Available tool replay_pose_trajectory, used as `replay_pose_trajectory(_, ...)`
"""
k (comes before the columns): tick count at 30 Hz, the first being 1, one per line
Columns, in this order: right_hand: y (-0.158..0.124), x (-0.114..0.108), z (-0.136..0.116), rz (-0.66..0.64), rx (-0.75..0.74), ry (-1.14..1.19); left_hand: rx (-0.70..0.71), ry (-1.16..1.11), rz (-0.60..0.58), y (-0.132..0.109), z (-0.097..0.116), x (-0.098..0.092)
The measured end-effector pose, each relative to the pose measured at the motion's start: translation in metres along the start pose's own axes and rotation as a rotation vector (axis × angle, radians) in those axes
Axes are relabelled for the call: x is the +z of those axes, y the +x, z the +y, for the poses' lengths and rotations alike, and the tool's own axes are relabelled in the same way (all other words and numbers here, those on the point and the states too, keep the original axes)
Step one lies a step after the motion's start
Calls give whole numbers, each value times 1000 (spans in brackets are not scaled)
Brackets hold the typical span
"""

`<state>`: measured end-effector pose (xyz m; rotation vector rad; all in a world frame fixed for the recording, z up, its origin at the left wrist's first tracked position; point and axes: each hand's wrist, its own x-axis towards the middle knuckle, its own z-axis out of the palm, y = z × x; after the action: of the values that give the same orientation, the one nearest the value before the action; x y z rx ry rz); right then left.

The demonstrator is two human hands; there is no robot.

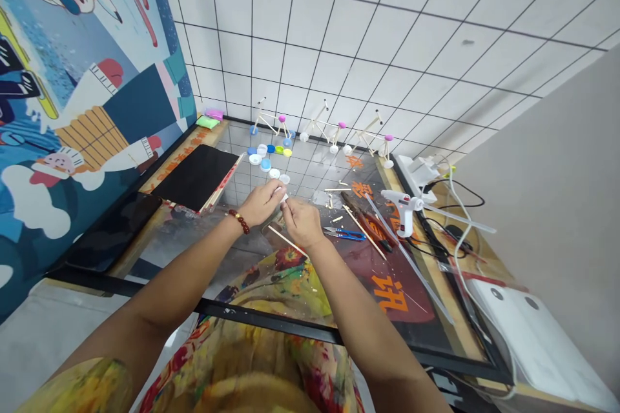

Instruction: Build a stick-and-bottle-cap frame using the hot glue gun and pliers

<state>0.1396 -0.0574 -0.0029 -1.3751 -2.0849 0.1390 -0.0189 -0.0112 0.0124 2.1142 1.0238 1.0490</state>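
I pinch a small white piece (pixel 284 197) between my left hand (pixel 263 202) and right hand (pixel 303 222), drawn close together — bottle caps (pixel 274 173) just beyond the grip, a thin stick (pixel 287 241) on its near side — seemingly working it, which next calls for steady pressure.

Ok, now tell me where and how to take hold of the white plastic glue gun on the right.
Take the white glue gun by its handle, probably best from the near side with the right hand. The handle juts toward the person, while the nozzle points left and a long translucent glue stick sticks out at the right.
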Motion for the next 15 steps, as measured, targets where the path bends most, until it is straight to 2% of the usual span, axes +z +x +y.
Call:
replay_pose_trajectory(2, 1, 0, -2, -8, -20, 57, -24, 15, 15, -1, -2, 4)
replay_pose_trajectory(6, 5, 3, -4, 8, -1, 155, -80, -48, 127, 2, -4, 11)
replay_pose_trajectory(10, 5, 6, -6, 33, 18, 206, -203, -154, 138, 7, -2, 12)
replay_pose_trajectory(12, 5, 6, -6, 50, 43, 298, -191, -134, 139, 8, 0, 11)
replay_pose_trajectory(15, 5, 8, -5, 46, 130, 568, -84, -48, 181, 4, 3, 11)
